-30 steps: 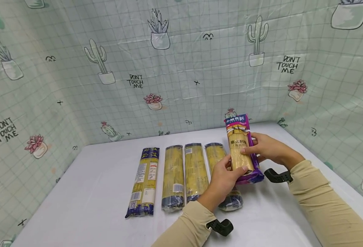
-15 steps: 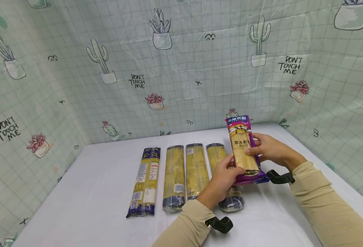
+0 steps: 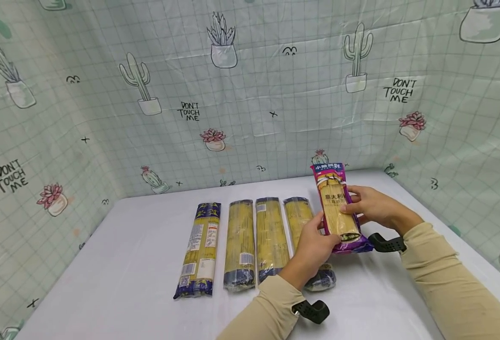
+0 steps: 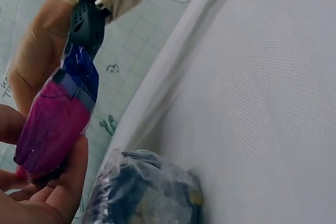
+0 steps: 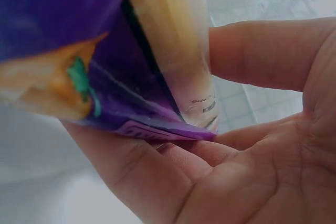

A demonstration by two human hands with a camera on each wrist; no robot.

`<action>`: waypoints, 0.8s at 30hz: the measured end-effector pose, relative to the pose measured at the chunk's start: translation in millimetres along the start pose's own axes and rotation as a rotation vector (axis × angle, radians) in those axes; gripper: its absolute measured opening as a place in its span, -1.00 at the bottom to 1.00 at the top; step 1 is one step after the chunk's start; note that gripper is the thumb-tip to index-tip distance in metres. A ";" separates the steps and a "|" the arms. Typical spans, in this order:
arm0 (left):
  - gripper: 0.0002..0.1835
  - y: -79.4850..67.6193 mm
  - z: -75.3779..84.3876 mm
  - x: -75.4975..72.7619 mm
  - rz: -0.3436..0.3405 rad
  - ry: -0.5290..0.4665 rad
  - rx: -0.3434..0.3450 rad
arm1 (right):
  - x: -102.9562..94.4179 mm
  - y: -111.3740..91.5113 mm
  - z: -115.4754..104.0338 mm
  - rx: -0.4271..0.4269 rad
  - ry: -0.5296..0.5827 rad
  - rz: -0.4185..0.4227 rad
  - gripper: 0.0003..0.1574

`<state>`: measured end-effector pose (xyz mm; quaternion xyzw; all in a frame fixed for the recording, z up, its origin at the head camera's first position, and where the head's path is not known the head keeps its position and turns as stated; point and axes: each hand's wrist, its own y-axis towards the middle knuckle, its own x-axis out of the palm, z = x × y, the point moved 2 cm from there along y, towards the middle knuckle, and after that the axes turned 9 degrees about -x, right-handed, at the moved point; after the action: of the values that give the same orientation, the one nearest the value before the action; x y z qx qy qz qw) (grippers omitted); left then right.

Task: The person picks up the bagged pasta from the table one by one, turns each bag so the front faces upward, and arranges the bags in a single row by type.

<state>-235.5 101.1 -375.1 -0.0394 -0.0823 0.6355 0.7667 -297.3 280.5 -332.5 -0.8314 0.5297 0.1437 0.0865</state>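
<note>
A purple and pink packet of pasta (image 3: 335, 203) is held up by both hands at the right of the head view, its printed front tilted toward me. My left hand (image 3: 314, 243) grips its lower left edge, thumb on the front. From the right side my right hand (image 3: 371, 205) holds it between thumb and fingers. In the right wrist view the packet's purple side (image 5: 152, 93) lies between thumb and fingers. The left wrist view shows the packet's pink end (image 4: 55, 124) in the left fingers. Behind the left hand lies a yellow pasta packet (image 3: 297, 212), partly hidden.
Three more yellow pasta packets lie side by side on the white table (image 3: 131, 255): a blue-ended one (image 3: 199, 250) at the left, then a second (image 3: 239, 236) and a third (image 3: 271, 231). A cactus-print cloth (image 3: 250, 94) surrounds the table at the back and sides.
Both hands keep hold of the purple pasta packet. It has shifted slightly right, and its top has dipped a little. The left hand has moved slightly right along with it. The packets on the table stay put.
</note>
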 end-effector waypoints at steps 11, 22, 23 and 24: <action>-0.21 3.2 6.6 20.1 0.076 0.031 -0.057 | -19.6 -6.5 11.4 0.009 -0.013 -0.024 0.04; -0.22 4.2 3.7 30.4 0.077 0.092 -0.085 | -37.5 -14.2 18.0 0.005 0.000 -0.062 0.04; -0.23 4.3 2.4 30.7 0.069 0.094 -0.074 | -37.2 -14.5 19.1 0.008 -0.003 -0.052 0.05; -0.24 4.5 1.2 31.1 0.060 0.095 -0.066 | -36.7 -14.8 20.1 0.010 -0.007 -0.044 0.07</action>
<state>-234.4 132.5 -372.3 -0.0973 -0.0653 0.6525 0.7487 -301.4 324.2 -339.4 -0.8418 0.5118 0.1423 0.0956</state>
